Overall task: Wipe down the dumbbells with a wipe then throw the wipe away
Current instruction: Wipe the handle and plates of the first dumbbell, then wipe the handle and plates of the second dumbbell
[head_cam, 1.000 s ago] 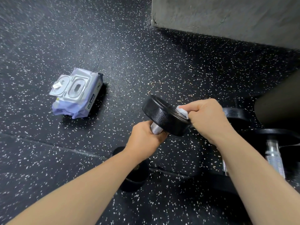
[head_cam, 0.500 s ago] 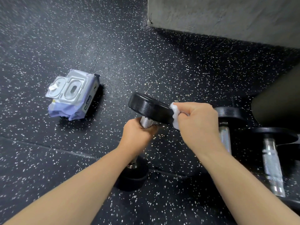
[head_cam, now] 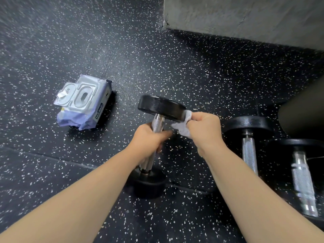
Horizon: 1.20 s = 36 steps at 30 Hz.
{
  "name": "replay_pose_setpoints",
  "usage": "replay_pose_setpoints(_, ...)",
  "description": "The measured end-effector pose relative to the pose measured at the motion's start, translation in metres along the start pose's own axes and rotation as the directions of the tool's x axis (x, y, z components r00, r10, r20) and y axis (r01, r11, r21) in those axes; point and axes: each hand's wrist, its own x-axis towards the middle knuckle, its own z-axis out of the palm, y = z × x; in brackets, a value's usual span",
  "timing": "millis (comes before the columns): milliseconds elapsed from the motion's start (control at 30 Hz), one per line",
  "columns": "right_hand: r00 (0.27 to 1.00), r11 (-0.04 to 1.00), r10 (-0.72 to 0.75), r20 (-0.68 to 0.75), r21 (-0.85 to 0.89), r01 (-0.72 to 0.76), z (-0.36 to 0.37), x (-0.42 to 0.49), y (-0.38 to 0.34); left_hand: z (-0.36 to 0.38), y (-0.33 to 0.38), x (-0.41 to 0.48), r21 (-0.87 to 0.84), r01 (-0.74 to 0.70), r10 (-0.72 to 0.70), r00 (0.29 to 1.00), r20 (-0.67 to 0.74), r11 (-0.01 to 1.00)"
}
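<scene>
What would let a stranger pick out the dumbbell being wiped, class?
Find the black, white-flecked rubber floor below the grey concrete block. Of three black dumbbells with chrome handles, take the leftmost dumbbell. Unlike the middle dumbbell and the rightmost dumbbell, it is held: the left hand grips its handle, the right hand presses a crumpled white wipe against its upper plate.

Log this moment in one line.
phase: wiping | left hand: grips dumbbell handle | right hand: holds wipe at top plate edge | wipes pack: on floor
</scene>
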Motion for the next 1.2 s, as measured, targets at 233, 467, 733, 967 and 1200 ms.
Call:
replay_pose_setpoints(233,0.934,0.906,0.33,0.138,0.229,-0.355,0.011,-0.01,0.012,-0.01,-0.012,0.018,0.09,0.189,-0.199,0.972,0.122,0.978)
replay_pose_setpoints(467,0.893,0.872,0.387,0.232,0.222,-0.436,0.032,-0.023,0.015,-0.034,-0.009,0.001,0.505,0.027,-0.1,0.988,0.117,0.862)
replay_pose_setpoints(733,0.922,0.925,0.213,0.324,0.237,-0.297,0.055,-0.044,0.002,-0.061,-0.011,-0.004,0.674,-0.021,0.014,1.0,0.016,0.738)
replay_pose_setpoints(967,0.914,0.903,0.231,0.333,0.277,-0.329,0.07,-0.046,-0.004,-0.084,-0.008,0.003,0.868,0.121,-0.072,0.993,-0.098,0.482)
replay_pose_setpoints(1200,0.916,0.878,0.274,0.294,0.312,-0.363,0.061,-0.046,-0.004,-0.084,0.005,-0.005,0.903,0.122,-0.115,0.99,-0.081,0.413)
